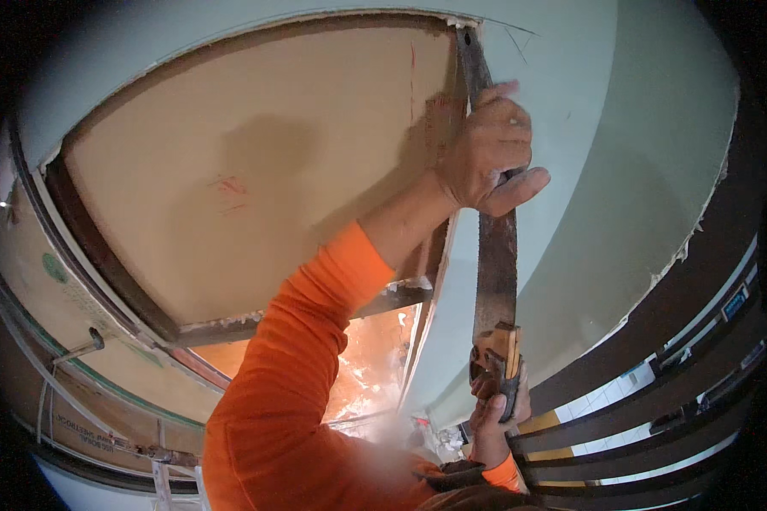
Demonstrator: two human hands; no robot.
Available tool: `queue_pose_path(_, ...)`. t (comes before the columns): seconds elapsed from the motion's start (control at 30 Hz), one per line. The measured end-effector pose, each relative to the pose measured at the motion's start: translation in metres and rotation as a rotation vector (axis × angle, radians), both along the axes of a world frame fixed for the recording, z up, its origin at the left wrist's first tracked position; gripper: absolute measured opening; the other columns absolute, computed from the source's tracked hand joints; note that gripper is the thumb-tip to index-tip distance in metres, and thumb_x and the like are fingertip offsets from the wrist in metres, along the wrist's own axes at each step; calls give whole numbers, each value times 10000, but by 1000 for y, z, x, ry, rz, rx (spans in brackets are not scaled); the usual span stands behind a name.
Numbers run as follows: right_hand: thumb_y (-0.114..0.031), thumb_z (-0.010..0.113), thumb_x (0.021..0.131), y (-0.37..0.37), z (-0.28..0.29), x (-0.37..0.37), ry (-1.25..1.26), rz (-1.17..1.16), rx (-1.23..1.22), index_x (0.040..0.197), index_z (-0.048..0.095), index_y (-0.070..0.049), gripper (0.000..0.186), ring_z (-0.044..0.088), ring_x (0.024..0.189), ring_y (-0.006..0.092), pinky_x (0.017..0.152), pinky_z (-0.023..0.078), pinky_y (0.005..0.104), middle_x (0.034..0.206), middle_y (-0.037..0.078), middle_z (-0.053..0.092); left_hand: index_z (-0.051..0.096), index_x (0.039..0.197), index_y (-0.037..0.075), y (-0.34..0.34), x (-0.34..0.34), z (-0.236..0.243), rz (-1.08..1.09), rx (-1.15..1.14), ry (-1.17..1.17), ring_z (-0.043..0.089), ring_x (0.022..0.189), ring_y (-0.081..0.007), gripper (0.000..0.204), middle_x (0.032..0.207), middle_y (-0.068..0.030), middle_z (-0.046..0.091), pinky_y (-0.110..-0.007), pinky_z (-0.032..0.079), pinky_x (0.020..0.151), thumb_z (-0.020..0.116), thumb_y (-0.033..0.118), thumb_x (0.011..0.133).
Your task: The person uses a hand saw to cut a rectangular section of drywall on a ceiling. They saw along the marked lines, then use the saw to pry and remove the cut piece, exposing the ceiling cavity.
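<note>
A handsaw (497, 264) with a long, dark, worn blade runs up and down the right-centre of the view. Its tip reaches the upper right corner of a framed opening. My left hand (493, 153), its arm in an orange sleeve, is closed around the upper blade, thumb towards the right. Lower down, my right hand (493, 417) is closed on the saw's brown handle (496, 362), partly hidden by it. Behind the blade is a pale green board (562, 145), with pencil lines near the saw's tip.
A tan panel (315, 170) with red marks sits inside the dark-edged opening on the left. Below it shows a brightly lit gap (371, 366). The green board has a ragged right edge. Dark slats (631, 434) run along the lower right; pipes (77, 409) are at the lower left.
</note>
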State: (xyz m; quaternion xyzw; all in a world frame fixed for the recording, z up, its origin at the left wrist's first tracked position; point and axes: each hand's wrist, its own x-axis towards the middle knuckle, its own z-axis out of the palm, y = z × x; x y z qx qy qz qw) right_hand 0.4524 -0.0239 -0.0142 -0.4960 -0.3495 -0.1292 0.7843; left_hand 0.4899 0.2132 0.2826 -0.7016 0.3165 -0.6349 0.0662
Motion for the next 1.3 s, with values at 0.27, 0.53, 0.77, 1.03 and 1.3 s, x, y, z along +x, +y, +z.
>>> queue_pose_path(0.27,-562,573,940,-12,-5,10,-289,-195,-248,1230,536,147,766,566,561,157,531,462,299,638,55,577,543,544,83,22,14,-5,-151,-35,64,534,618,-249,252,568,-61,524,-523,432,954,680,214,709)
queue_pose_path(0.53,-560,593,918,-51,-53,-14,-6,42,-386,1263,556,125,768,600,604,180,563,481,325,694,71,631,528,573,67,10,1,-62,-140,-57,126,501,592,-270,172,589,-65,489,-539,466,932,631,151,683)
queue_pose_path(0.77,-591,533,936,-60,-25,-14,-44,-128,-331,1201,569,137,776,647,624,195,567,513,333,715,102,647,540,522,84,-11,-7,-47,-149,-47,118,444,567,-250,273,530,-61,468,-481,411,851,699,181,722)
queue_pose_path(1.03,-513,547,979,-23,-10,-3,-77,5,-51,1260,540,177,745,641,544,161,492,512,306,638,94,649,492,514,92,-8,-4,2,-148,27,87,402,548,-254,314,509,-58,448,-417,367,727,709,172,727)
queue_pose_path(1.3,-488,565,966,-2,-4,2,-95,40,-51,1289,525,173,737,623,531,154,494,520,304,681,106,666,495,567,71,8,-6,6,-2,8,69,550,662,-337,260,592,-106,481,-470,498,843,658,205,720)
